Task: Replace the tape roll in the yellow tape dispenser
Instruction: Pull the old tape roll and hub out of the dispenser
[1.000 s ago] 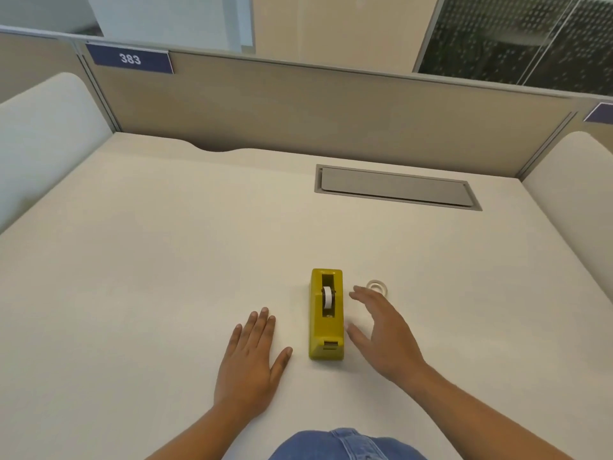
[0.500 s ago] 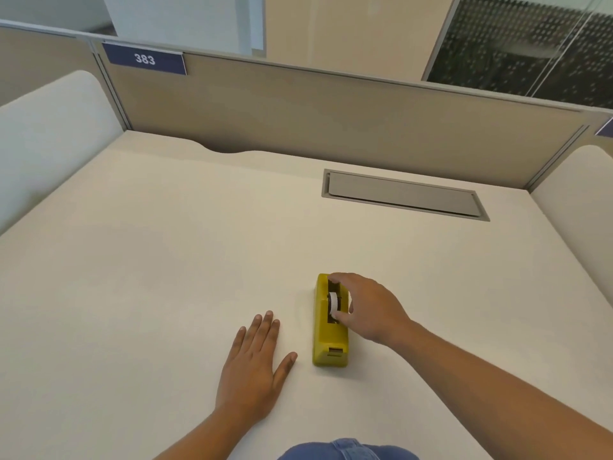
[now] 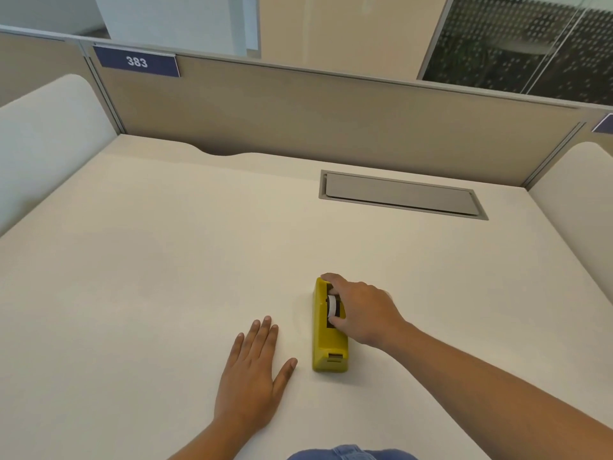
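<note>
Yellow tape dispenser (image 3: 329, 340) on the desk (image 3: 166, 260): right hand (image 3: 363, 310) pinches the old tape roll (image 3: 331, 306), left hand (image 3: 250, 376) flat, fingers spread, empty. Next, probably lift the roll straight out.

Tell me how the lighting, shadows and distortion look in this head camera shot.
Head view: even, soft light, no glare on the desk; faint shadows beside the yellow tape dispenser and under the right hand; wide-angle bending curves the partition; left hand sharp.
</note>
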`<state>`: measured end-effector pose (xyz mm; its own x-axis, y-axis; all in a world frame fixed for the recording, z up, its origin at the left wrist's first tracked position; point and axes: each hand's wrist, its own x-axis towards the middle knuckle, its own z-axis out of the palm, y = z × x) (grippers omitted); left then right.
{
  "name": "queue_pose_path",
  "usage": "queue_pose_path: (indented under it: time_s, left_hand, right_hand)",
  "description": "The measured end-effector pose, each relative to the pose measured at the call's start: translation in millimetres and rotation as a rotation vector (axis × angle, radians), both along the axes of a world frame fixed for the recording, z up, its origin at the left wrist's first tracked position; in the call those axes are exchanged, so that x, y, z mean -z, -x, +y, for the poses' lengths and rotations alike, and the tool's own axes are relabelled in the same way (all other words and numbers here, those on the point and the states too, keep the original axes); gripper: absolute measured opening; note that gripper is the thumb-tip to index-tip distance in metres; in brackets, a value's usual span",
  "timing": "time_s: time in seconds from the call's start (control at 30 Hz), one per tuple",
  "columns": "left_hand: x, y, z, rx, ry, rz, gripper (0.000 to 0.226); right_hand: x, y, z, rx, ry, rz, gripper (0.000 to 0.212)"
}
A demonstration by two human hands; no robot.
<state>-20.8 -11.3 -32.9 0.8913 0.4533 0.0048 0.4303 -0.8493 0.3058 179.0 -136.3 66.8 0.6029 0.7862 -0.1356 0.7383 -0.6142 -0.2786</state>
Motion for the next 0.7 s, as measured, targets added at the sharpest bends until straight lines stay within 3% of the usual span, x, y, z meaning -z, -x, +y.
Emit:
queue_pose_path:
  time_s: [0.7]
  left_hand:
    - [-2.0,-1.2,-0.4,0.001,-0.004,0.008,0.078]
  right_hand:
    - [-2.8,-1.9,1.5,-0.002,-0.136,0.029,0.052]
